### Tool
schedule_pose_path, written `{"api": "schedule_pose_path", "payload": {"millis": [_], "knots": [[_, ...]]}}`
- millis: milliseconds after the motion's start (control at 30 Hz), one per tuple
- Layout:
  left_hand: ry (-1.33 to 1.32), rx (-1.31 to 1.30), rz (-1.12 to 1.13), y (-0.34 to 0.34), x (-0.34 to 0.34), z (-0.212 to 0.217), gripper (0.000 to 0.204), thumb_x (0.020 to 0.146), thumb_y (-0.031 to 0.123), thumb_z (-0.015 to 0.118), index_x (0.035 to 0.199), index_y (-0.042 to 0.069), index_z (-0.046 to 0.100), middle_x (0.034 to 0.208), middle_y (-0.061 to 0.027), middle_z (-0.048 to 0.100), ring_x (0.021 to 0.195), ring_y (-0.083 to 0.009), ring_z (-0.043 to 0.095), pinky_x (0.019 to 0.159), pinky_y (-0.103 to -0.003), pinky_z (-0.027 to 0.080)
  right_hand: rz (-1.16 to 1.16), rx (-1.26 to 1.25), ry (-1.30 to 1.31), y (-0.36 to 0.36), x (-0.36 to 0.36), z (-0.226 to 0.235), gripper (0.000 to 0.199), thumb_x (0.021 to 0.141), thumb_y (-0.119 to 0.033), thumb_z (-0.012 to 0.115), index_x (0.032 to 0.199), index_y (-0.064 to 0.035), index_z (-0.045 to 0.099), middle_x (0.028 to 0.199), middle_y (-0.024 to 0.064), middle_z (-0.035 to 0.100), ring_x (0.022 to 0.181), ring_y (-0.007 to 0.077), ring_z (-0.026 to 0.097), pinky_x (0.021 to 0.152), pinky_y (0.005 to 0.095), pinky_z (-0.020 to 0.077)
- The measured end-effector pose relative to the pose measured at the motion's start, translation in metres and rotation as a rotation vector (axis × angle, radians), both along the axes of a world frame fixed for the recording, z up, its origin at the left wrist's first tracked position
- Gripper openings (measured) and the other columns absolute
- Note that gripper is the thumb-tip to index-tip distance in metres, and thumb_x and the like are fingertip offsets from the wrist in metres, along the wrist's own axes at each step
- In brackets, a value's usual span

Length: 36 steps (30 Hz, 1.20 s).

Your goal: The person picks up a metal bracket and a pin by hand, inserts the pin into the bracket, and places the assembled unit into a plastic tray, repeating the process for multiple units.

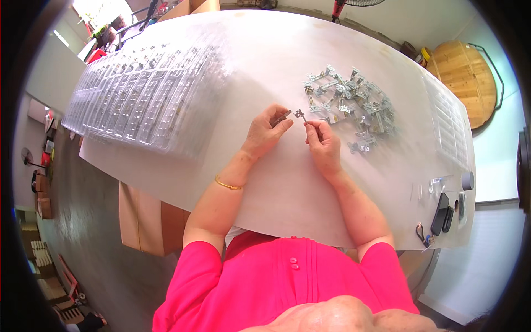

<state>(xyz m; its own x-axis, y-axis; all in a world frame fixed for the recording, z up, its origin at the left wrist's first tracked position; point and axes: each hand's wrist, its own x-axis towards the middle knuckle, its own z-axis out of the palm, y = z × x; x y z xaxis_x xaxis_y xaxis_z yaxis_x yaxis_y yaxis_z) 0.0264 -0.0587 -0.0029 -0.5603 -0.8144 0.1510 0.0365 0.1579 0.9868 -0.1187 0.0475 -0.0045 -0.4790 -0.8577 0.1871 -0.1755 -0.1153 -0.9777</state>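
Note:
My left hand [266,133] pinches a small dark metal piece [280,117] between thumb and fingers above the white table [265,55]. My right hand [322,143] holds another small silver metal part [300,115] by its lower end, its tip pointing toward the left hand's piece. The two parts are close together but apart. A gold bangle [227,184] sits on my left wrist. Just beyond my right hand lies a heap of several silver metal brackets [354,105].
Clear plastic blister trays [138,94] cover the table's left side, and more clear trays [451,127] lie along the right edge. A dark phone [440,213], keys [423,235] and a small grey cylinder [468,180] rest at the right corner. A cardboard box [146,221] stands below the table.

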Motion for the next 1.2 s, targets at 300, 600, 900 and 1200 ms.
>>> {"api": "schedule_pose_path", "payload": {"millis": [300,600,900,1200], "knots": [[-0.064,-0.265,0.069,0.001,0.001,0.006,0.023,0.085,0.005,0.073,0.105,0.001,0.062,0.079,-0.0058,0.063,0.067,-0.0104,0.057,0.063,-0.027,0.049,-0.011,0.014,0.039,-0.004,-0.002,-0.006,0.012,0.096,-0.013,0.063,0.103,-0.0024,0.063,0.071,-0.0022,0.058,0.062,0.0042,0.05,0.056,0.0229,0.0413],[-0.117,-0.432,-0.018,0.005,0.003,0.006,0.024,0.084,0.001,0.074,0.106,0.002,0.064,0.079,-0.0041,0.062,0.069,-0.0093,0.058,0.064,-0.024,0.05,0.133,0.117,-0.168,-0.001,-0.003,0.006,0.021,0.101,-0.013,0.052,0.117,-0.0013,0.057,0.08,0.0021,0.064,0.066,0.0084,0.059,0.06,0.0242,0.0489],[-0.113,-0.506,-0.09,0.004,0.006,0.015,0.025,0.083,0.0,0.073,0.106,0.001,0.065,0.089,-0.0073,0.066,0.073,-0.0112,0.062,0.065,-0.026,0.052,0.214,0.101,-0.442,-0.005,-0.017,0.007,0.017,0.1,-0.014,0.055,0.106,-0.0012,0.063,0.092,0.0043,0.066,0.081,0.0111,0.062,0.077,0.0262,0.0517],[-0.179,-0.353,-0.208,0.012,0.007,0.016,0.025,0.085,0.004,0.073,0.109,0.0,0.067,0.09,-0.0055,0.068,0.075,-0.0079,0.061,0.068,-0.025,0.051,0.126,-0.061,-0.436,-0.005,-0.018,-0.003,0.014,0.101,-0.016,0.056,0.105,-0.0035,0.06,0.098,0.0038,0.065,0.092,0.0119,0.061,0.084,0.0274,0.0507]]}}
